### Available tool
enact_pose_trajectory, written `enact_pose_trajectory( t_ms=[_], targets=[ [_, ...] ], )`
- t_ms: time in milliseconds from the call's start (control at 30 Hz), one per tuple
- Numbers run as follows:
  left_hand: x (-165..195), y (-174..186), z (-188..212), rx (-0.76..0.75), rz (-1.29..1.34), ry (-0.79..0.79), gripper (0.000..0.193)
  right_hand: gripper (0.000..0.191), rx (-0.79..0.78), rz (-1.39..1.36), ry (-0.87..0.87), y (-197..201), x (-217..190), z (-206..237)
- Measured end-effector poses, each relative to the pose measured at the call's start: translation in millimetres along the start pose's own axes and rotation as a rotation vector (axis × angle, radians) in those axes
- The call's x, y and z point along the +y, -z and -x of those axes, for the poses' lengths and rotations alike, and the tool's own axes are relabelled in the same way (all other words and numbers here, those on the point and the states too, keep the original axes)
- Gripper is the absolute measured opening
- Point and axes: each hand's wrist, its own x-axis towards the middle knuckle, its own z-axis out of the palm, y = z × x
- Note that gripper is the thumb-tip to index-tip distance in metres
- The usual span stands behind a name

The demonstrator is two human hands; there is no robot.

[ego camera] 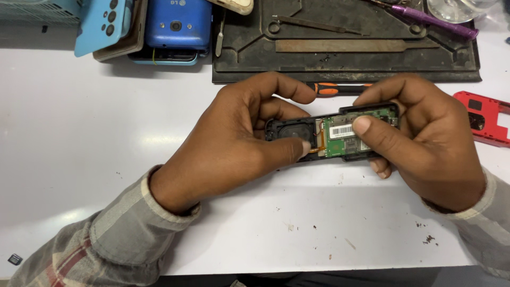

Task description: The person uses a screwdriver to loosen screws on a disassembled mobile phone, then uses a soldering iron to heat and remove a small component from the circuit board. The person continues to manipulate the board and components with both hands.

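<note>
while held just above the white table point(79, 159), an opened phone body point(332, 135) is gripped at both ends: left hand point(234, 143) fingers are clenched on the speaker end, right hand point(425, 143) fingers on the green circuit board end. judged light, stiff, fragile; best taken by the black frame edges. a red cover point(486, 117) is noted nearby.

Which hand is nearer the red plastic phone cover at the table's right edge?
Right. The right hand lies just beside the red plastic phone cover; the left hand is farther left.
</note>
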Motion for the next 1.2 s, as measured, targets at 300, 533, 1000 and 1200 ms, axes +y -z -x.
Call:
enact_pose_trajectory(
  t_ms=[300,533,1000,1200],
  targets=[
    [-0.6,2.1,-1.0,0.025,-0.033,0.065,0.034,0.019,0.013,-0.241,0.005,-0.4,-0.8,3.2],
    [-3.6,1.8,1.2,-0.021,0.104,-0.021,0.037,0.019,0.035,-0.114,0.014,0.7,1.5,3.9],
    [-5.2,7.1,2.2,-0.114,0.219,-0.11,0.058,0.014,0.097,-0.291,0.07,1.9,-0.2,5.3],
    [-6.8,5.9,1.0,-0.122,0.235,-0.113,0.052,0.015,0.099,-0.33,0.088,1.8,1.2,7.2]
  ],
)
